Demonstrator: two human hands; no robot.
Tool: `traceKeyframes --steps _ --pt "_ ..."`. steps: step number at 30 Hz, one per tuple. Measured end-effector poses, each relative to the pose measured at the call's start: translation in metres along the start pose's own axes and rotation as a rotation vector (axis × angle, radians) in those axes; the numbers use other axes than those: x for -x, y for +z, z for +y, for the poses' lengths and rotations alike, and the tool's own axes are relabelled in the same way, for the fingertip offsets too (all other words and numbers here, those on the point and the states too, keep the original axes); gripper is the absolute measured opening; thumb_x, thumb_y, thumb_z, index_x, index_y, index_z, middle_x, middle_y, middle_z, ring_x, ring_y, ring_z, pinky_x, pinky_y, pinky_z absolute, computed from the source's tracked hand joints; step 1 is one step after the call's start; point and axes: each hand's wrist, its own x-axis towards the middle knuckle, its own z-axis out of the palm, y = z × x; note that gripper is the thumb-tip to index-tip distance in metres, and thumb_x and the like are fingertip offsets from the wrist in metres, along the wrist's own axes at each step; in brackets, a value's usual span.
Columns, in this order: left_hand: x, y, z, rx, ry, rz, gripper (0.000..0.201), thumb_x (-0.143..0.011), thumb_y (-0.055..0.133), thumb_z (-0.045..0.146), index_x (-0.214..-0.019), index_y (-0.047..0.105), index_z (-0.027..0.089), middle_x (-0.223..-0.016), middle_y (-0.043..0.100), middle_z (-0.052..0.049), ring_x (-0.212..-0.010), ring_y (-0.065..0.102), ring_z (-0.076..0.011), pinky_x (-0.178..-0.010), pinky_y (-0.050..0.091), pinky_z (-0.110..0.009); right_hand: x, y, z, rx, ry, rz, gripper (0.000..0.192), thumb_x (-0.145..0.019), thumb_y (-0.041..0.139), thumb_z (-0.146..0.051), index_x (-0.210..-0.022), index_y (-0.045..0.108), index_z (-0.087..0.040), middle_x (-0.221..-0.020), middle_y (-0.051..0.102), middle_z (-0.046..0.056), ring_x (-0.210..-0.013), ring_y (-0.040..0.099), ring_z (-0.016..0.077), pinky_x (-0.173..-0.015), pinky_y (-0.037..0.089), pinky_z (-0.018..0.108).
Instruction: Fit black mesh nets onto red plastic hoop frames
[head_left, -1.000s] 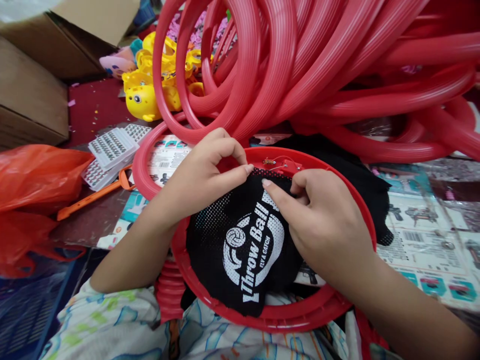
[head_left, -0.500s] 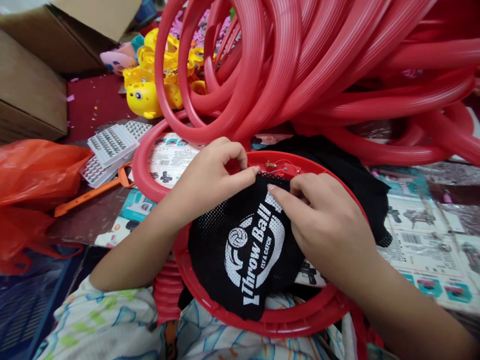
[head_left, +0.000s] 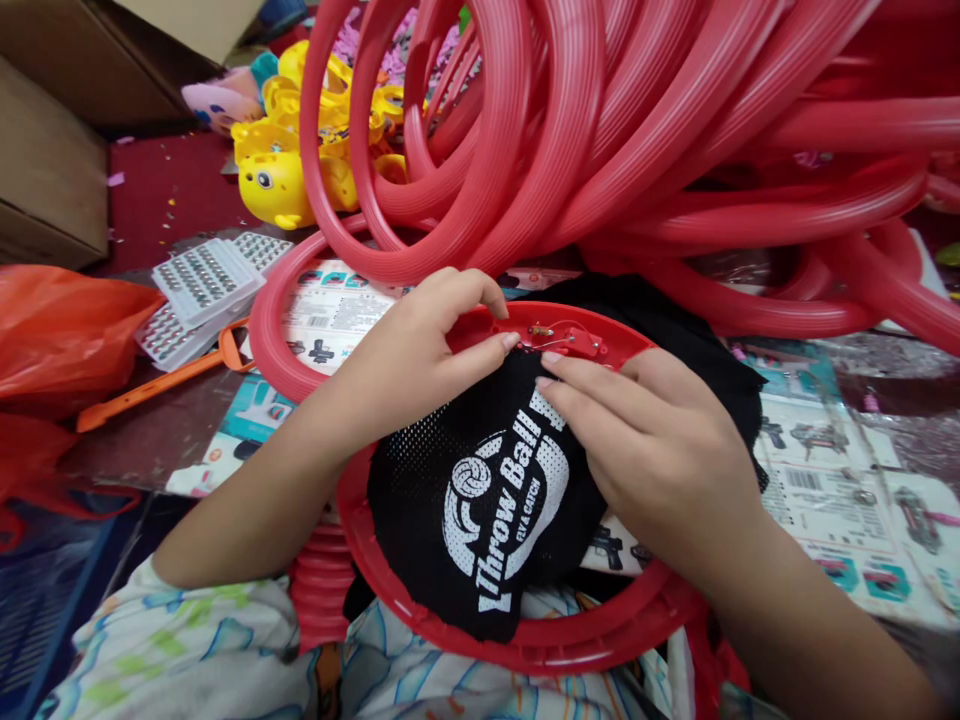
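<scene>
Head view: black mesh [head_left: 484,500] printed "Throw Ball" and "Fly & Catch" lies across a red ring [head_left: 555,652].
Left hand [head_left: 420,345], thumb and forefinger narrowly parted, and right hand [head_left: 667,430], fingers forward, meet at the mesh's far edge (whether either pinches it, I cannot tell); a gap opens between mesh and near rim.

I can read "Throw Ball" in big white letters across the black mesh [head_left: 487,500], with "FLY & CATCH" smaller beside it. The printed card at right [head_left: 814,510] and another at left [head_left: 330,300] carry barcodes and lines too tiny to make out.
</scene>
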Motion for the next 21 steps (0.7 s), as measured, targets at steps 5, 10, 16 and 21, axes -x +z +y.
traceKeyframes --steps 5,10,16,21 --pt "0.002 -0.003 0.001 -0.015 0.046 -0.016 0.018 -0.094 0.059 0.03 -0.109 0.06 0.019 -0.108 0.064 -0.005 -0.102 0.06 -0.0182 -0.09 0.05 -0.031 0.0 -0.009 0.0 -0.223 0.342 0.135 0.034 -0.096 0.05 -0.009 -0.119 0.068 -0.025 -0.113 0.073 0.006 -0.103 0.068 0.0211 -0.091 0.054 0.039" --pt "0.005 -0.004 0.003 -0.199 0.135 -0.115 0.035 -0.101 0.042 0.031 -0.133 0.056 0.023 -0.11 0.055 -0.009 -0.099 0.059 -0.0225 -0.085 0.05 -0.037 -0.002 -0.007 0.002 -0.218 0.387 0.164 0.032 -0.095 0.05 -0.008 -0.112 0.072 -0.024 -0.107 0.073 0.006 -0.098 0.069 0.0202 -0.087 0.054 0.038" --pt "0.007 -0.002 -0.006 -0.341 0.309 -0.074 0.038 -0.101 0.04 0.034 -0.135 0.057 0.034 -0.107 0.054 -0.007 -0.086 0.06 -0.0213 -0.072 0.051 -0.035 0.0 0.005 0.01 -0.195 0.187 0.257 0.021 -0.093 0.055 -0.007 -0.09 0.072 -0.02 -0.098 0.075 0.005 -0.086 0.066 0.0186 -0.078 0.056 0.034" --pt "0.007 -0.005 -0.007 -0.361 0.349 -0.133 0.042 -0.102 0.039 0.035 -0.142 0.052 0.04 -0.132 0.048 -0.01 -0.11 0.06 -0.0282 -0.086 0.056 -0.045 0.001 0.009 0.014 -0.138 0.157 0.265 0.022 -0.09 0.057 -0.004 -0.089 0.07 -0.022 -0.099 0.076 0.005 -0.085 0.067 0.0212 -0.077 0.057 0.037"
